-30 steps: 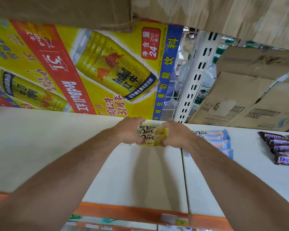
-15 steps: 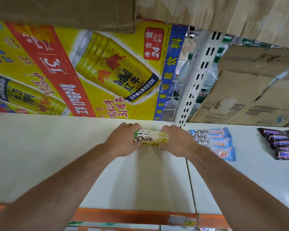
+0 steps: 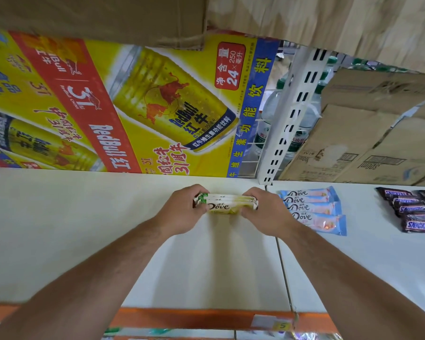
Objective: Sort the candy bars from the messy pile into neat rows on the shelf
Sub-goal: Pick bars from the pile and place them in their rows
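Note:
A small stack of yellow-green Dove bars lies on the white shelf near its back. My left hand grips the stack's left end and my right hand grips its right end, fingers curled over the wrappers. Just to the right lies a neat row of light-blue Dove bars. Further right sits a row of brown Snickers bars, partly cut off by the frame edge.
A yellow Red Bull carton stands against the shelf's back on the left. Brown cardboard boxes stand behind the right section, beside a white slotted upright. An orange price rail runs along the shelf's front edge.
Both hands have lowered the yellow-green Dove bars flat onto the shelf and squared them into a stack; the view has shifted slightly.

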A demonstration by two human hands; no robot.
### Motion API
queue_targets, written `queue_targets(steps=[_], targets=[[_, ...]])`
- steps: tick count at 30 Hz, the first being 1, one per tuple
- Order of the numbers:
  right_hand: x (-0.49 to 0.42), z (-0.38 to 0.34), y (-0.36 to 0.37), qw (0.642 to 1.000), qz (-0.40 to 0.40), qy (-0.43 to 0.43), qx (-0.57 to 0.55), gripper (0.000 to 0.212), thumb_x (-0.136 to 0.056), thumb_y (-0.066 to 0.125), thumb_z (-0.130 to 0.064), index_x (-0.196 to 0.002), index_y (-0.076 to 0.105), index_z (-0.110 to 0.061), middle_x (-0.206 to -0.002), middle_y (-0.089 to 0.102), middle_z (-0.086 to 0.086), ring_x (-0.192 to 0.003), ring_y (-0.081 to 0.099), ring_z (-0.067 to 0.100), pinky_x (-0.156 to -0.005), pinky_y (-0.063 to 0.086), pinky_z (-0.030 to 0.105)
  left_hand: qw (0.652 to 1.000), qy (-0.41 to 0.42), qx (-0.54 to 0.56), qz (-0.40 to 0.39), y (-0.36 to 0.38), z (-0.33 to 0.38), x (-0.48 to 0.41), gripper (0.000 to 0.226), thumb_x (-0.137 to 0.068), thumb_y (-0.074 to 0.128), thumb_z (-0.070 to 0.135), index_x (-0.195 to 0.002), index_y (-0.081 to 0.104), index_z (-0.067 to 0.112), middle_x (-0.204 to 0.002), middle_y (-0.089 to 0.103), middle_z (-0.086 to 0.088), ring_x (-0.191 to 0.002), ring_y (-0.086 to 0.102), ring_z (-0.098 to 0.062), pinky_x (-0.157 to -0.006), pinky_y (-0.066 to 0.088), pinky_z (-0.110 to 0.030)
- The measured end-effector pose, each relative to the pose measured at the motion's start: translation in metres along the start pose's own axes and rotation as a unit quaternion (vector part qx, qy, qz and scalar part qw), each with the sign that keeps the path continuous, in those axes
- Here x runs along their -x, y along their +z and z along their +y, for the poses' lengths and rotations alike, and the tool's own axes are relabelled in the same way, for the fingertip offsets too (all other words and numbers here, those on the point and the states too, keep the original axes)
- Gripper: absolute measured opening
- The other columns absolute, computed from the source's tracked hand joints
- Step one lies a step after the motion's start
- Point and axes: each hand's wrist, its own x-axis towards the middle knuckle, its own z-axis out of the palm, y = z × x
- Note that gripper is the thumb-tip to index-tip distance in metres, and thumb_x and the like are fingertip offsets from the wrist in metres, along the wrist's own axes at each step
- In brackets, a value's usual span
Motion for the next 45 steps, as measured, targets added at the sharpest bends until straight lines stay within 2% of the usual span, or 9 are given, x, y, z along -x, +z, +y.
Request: queue_targets(steps=[10,17,27,32,36,38,40,42,45], targets=[[-0.040,-0.022,-0.003,0.998,0.056,0.008,-0.031,0.027,-0.089,0.064,-0.027,-0.115,0.059,-0.026,-0.107,0.064,0.003,-0.081,0.060,0.019,-0.053,0.044,0.026,0.997,-0.020,-0.014,0.073,-0.011,-0.001,-0.039,0.028,-0.096,0.059,0.025,-0.123,0.056,0.022,-0.105,0.067,-0.005,-0.078,0.058,-0.019,-0.063,0.039,-0.026],[-0.057,-0.019,0.006,0.997,0.059,0.030,-0.035,0.038,-0.087,0.067,-0.029,-0.123,0.058,-0.022,-0.112,0.065,0.001,-0.093,0.057,0.018,-0.071,0.042,0.026,0.996,-0.040,-0.020,0.075,-0.009,-0.008,-0.051,0.037,-0.093,0.063,0.027,-0.129,0.055,0.019,-0.115,0.066,-0.001,-0.091,0.060,-0.016,-0.074,0.043,-0.024],[-0.054,-0.017,0.006,0.990,0.105,0.074,-0.054,0.025,-0.079,0.071,-0.031,-0.100,0.064,-0.021,-0.088,0.064,-0.007,-0.078,0.059,0.011,-0.058,0.044,0.024,0.988,-0.079,0.015,0.129,-0.005,-0.009,-0.050,0.035,-0.081,0.072,0.024,-0.113,0.060,0.016,-0.103,0.069,0.001,-0.089,0.065,-0.016,-0.075,0.051,-0.030],[-0.055,-0.017,0.010,0.992,0.101,0.070,-0.030,0.022,-0.080,0.067,-0.027,-0.099,0.064,-0.018,-0.087,0.066,-0.003,-0.076,0.062,0.014,-0.060,0.049,0.028,0.989,-0.079,0.006,0.123,-0.004,-0.009,-0.052,0.028,-0.080,0.072,0.023,-0.104,0.060,0.016,-0.098,0.068,-0.002,-0.087,0.064,-0.020,-0.075,0.054,-0.038],[-0.053,-0.021,0.010,0.991,0.105,0.077,0.005,0.022,-0.080,0.064,-0.028,-0.099,0.060,-0.018,-0.090,0.064,0.000,-0.079,0.063,0.020,-0.058,0.047,0.028,0.989,-0.087,-0.005,0.117,-0.004,-0.008,-0.052,0.035,-0.080,0.073,0.025,-0.110,0.057,0.015,-0.107,0.064,-0.004,-0.093,0.062,-0.021,-0.078,0.053,-0.040],[-0.044,-0.024,0.010,0.988,0.135,0.062,0.052,0.030,-0.084,0.062,-0.029,-0.109,0.055,-0.016,-0.105,0.057,0.000,-0.087,0.062,0.025,-0.064,0.045,0.031,0.984,-0.056,-0.053,0.163,-0.003,-0.007,-0.043,0.046,-0.078,0.074,0.025,-0.117,0.053,0.013,-0.115,0.058,-0.007,-0.100,0.058,-0.023,-0.081,0.052,-0.041],[-0.029,-0.028,0.010,0.980,0.159,0.029,0.113,0.035,-0.089,0.058,-0.031,-0.118,0.049,-0.014,-0.113,0.049,0.003,-0.090,0.060,0.029,-0.066,0.043,0.033,0.964,0.036,-0.174,0.199,-0.001,-0.004,-0.029,0.046,-0.076,0.075,0.025,-0.116,0.055,0.011,-0.113,0.056,-0.010,-0.102,0.053,-0.029,-0.080,0.050,-0.043],[-0.013,-0.031,0.013,0.975,0.143,-0.020,0.167,0.034,-0.090,0.057,-0.034,-0.118,0.050,-0.017,-0.114,0.051,0.003,-0.093,0.061,0.029,-0.069,0.045,0.033,0.942,0.106,-0.271,0.169,0.002,0.005,-0.014,0.041,-0.077,0.072,0.030,-0.113,0.060,0.015,-0.112,0.058,-0.006,-0.105,0.051,-0.030,-0.082,0.048,-0.042],[0.007,-0.032,0.021,0.955,0.067,-0.078,0.278,0.039,-0.089,0.055,-0.040,-0.124,0.054,-0.023,-0.119,0.057,0.001,-0.109,0.053,0.024,-0.084,0.048,0.034,0.937,0.145,-0.307,0.082,0.009,0.015,0.000,0.039,-0.080,0.064,0.038,-0.115,0.063,0.020,-0.118,0.059,0.000,-0.115,0.047,-0.026,-0.091,0.042,-0.039]])
